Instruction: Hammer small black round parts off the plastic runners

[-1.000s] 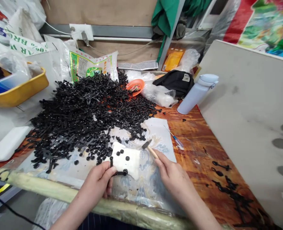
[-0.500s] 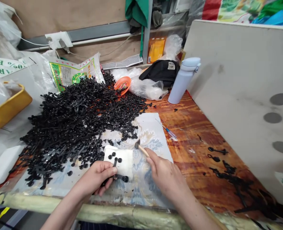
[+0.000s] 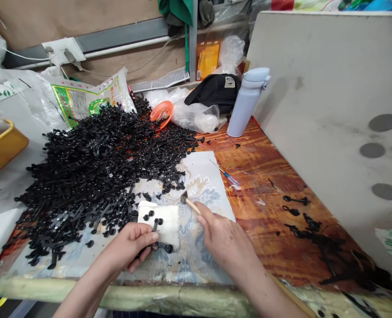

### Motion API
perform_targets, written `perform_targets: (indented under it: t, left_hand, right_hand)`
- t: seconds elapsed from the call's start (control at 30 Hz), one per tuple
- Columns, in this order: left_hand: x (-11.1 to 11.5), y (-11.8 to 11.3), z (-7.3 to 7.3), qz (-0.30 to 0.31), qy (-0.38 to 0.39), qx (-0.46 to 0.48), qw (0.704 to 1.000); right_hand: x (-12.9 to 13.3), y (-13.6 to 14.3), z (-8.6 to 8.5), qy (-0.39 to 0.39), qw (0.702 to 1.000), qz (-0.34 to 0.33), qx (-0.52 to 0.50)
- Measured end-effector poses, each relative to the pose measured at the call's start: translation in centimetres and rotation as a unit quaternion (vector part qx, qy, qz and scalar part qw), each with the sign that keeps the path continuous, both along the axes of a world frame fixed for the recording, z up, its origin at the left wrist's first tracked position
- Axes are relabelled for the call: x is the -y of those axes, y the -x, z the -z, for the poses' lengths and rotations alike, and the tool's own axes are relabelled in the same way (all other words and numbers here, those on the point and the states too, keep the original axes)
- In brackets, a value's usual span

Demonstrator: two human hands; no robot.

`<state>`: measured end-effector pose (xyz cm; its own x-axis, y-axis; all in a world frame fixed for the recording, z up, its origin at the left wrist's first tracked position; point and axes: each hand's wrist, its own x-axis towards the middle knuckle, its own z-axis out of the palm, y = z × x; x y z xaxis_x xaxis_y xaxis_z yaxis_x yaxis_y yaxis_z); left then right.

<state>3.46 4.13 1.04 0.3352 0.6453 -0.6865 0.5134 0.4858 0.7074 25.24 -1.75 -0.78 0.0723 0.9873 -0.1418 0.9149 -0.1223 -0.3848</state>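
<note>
My left hand [image 3: 132,247] is closed on black plastic pieces. One narrow black piece with round ends [image 3: 155,225] stands out between thumb and fingers over a white pad [image 3: 169,221], and another with a round end [image 3: 164,246] juts out below it. Several small round black parts [image 3: 146,217] lie on the pad. My right hand [image 3: 224,232] grips the wooden handle of a small hammer [image 3: 192,206], whose dark head is raised just right of the pad's top edge. The far ends of the pieces are hidden in my left palm.
A big heap of black plastic parts [image 3: 93,163] covers the table's left and middle. A screwdriver [image 3: 227,174] lies to the right, and a pale blue bottle [image 3: 249,101] stands behind it. More black parts [image 3: 315,238] lie at right, beside a grey panel [image 3: 315,88].
The whole view has shifted, so the scene sits slightly further left and higher. Both hands keep nearly the same places relative to the pad, with their grips unchanged.
</note>
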Motion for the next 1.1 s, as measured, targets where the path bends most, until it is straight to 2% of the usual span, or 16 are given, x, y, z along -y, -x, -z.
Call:
perform_targets:
  t: [0.1,0.2,0.33,0.4,0.5,0.6,0.67,0.77,0.87,1.0,1.1]
  left_hand:
    - [-0.1,-0.2,0.0,-0.002,0.002,-0.005,1.0]
    - [-0.1,-0.3,0.1,0.003,-0.001,-0.003,1.0]
    - [-0.2,-0.3,0.1,0.017,-0.01,-0.012,1.0]
    - [-0.2,-0.2,0.1,0.025,-0.017,-0.018,0.999]
    - [-0.5,0.0,0.2,0.038,-0.035,-0.032,0.998]
    - [-1.0,0.6,0.6,0.046,-0.051,-0.055,0.996]
    - [-1.3,0.9,0.8,0.05,-0.051,-0.056,0.996]
    - [-1.4,1.2,0.9,0.06,-0.049,-0.049,0.996]
    - [-1.1,1.3,0.8,0.067,-0.053,-0.046,0.995]
    - [-0.9,1.5,0.1,0.072,-0.046,-0.028,0.996]
    - [-0.8,1.6,-0.3,0.053,-0.04,-0.02,0.998]
  right_hand:
    - [0.1,-0.1,0.2,-0.011,1.0,0.004,-0.005]
    - [0.6,-0.2,-0.4,-0.048,0.998,-0.005,-0.051]
    - [1.5,0.2,-2.4,-0.113,0.974,-0.084,-0.18]
    - [1.8,0.7,-2.9,-0.134,0.962,-0.116,-0.209]
    - [2.0,1.5,-2.2,-0.124,0.966,-0.148,-0.174]
    - [1.6,1.9,-1.4,-0.052,0.978,-0.169,-0.109]
    - [1.3,1.7,-1.6,-0.038,0.977,-0.168,-0.126]
    - [0.7,0.9,-2.9,-0.093,0.961,-0.15,-0.212]
    - [0.2,0.1,-3.3,-0.124,0.958,-0.117,-0.231]
    - [-0.3,0.1,-1.9,-0.046,0.981,-0.077,-0.174]
    - [-1.1,1.3,-1.3,0.006,0.987,-0.045,-0.155]
